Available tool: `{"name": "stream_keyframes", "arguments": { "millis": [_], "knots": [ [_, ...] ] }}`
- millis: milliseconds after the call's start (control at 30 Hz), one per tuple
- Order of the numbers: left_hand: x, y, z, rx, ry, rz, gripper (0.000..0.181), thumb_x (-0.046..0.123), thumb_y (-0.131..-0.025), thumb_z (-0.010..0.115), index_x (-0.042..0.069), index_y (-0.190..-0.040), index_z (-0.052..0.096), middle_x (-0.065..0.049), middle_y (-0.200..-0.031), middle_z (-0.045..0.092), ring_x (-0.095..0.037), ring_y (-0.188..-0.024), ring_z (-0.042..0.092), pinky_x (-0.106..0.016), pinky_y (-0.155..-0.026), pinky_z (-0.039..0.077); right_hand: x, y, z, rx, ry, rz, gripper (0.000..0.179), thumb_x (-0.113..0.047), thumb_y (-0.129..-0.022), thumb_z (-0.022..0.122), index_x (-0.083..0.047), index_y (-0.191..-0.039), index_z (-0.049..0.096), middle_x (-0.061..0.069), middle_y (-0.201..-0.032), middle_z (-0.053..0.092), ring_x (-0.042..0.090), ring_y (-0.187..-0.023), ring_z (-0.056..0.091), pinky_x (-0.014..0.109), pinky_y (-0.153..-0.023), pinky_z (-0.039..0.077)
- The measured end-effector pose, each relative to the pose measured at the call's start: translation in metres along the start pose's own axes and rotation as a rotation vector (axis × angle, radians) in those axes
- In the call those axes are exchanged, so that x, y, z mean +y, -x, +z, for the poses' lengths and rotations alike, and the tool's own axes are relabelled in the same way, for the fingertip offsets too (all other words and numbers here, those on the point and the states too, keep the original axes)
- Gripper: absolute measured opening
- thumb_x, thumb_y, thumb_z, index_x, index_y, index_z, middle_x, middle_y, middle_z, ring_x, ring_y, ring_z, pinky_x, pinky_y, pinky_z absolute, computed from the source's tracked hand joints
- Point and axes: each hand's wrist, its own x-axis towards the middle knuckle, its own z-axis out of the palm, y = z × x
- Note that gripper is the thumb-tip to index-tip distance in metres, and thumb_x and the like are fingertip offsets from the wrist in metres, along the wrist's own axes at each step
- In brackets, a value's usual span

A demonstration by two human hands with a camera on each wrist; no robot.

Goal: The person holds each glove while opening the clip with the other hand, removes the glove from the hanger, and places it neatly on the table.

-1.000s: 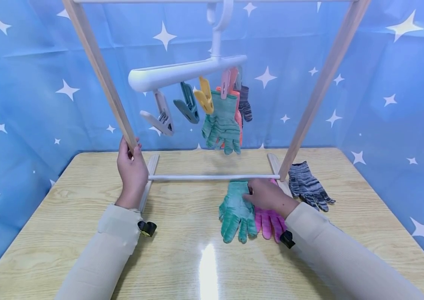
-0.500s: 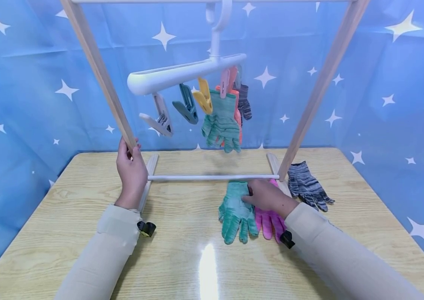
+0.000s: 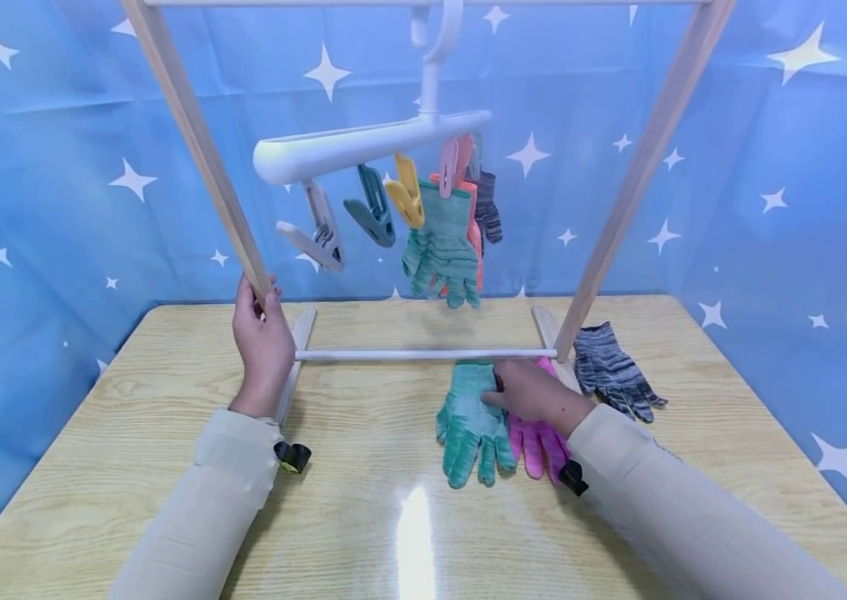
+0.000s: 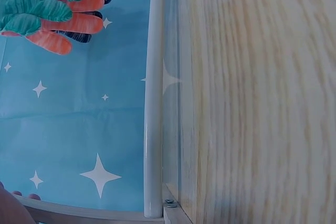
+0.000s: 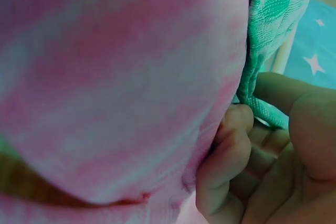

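Observation:
In the head view my left hand point(image 3: 264, 358) holds the left wooden post point(image 3: 209, 167) of a rack, fingers and thumb around its lower part. Lying on the table, a green glove point(image 3: 468, 425) has its right edge pinched by my right hand point(image 3: 532, 392). The right wrist view shows thumb and fingers point(image 5: 231, 140) gathering a fold of the green cloth point(image 5: 268, 30). Partly under that hand is a pink glove point(image 3: 536, 442), which fills much of the right wrist view. Only a bit of the left hand shows in the left wrist view, at the lower left corner.
A white hanger point(image 3: 363, 146) hangs from the rack's top bar. Its clips include a yellow clip point(image 3: 406, 192) and a dark green clip point(image 3: 373, 208). Green, orange and dark gloves hang at its right part. A grey striped glove point(image 3: 614, 371) lies beyond the right post point(image 3: 644, 179).
The hanger sways very slightly. Both hands stay in place, and the gloves on the table lie as before.

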Motion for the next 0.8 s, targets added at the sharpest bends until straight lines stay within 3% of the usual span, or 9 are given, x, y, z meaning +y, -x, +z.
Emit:
{"name": "stream_keyframes", "arguments": {
  "millis": [333,500,633,800],
  "knots": [
    [0.0008,0.001,0.0008,-0.007,0.002,-0.001,0.048,0.017,-0.109,0.037,0.033,-0.154,0.032,-0.002,-0.147,0.047,-0.018,-0.136,0.047,-0.04,-0.114,0.037,0.0002,-0.0002,-0.0008,-0.004,0.023,-0.016,0.023,-0.021,-0.098,0.065,-0.001,-0.109,0.062,0.002,-0.065,0.043,0.014,-0.055,0.04,0.028,-0.055,0.034],
    [0.0009,0.0008,0.0007,-0.005,0.001,-0.003,0.048,0.017,-0.109,0.037,0.033,-0.154,0.032,-0.002,-0.148,0.047,-0.018,-0.137,0.048,-0.039,-0.115,0.037,0.0011,0.0009,-0.0025,-0.004,-0.021,0.002,0.017,-0.021,-0.099,0.062,-0.004,-0.094,0.058,0.001,-0.064,0.042,0.014,-0.055,0.04,0.028,-0.055,0.036],
    [0.0015,0.0006,0.0007,-0.013,0.009,0.004,0.049,0.017,-0.109,0.037,0.033,-0.155,0.031,-0.002,-0.148,0.047,-0.018,-0.137,0.047,-0.039,-0.115,0.037,0.0028,0.0025,-0.0038,0.026,-0.062,0.012,0.028,-0.019,-0.099,0.059,-0.01,-0.074,0.049,-0.001,-0.06,0.04,0.013,-0.052,0.038,0.028,-0.053,0.037],
    [0.0014,0.0011,0.0,-0.014,0.008,-0.001,0.048,0.018,-0.109,0.037,0.034,-0.154,0.031,-0.001,-0.148,0.047,-0.018,-0.137,0.047,-0.04,-0.116,0.037,0.0031,0.0046,-0.006,0.041,-0.066,0.012,0.034,-0.019,-0.1,0.057,-0.013,-0.068,0.046,-0.003,-0.055,0.037,0.011,-0.048,0.035,0.028,-0.051,0.036]
  ]
}}
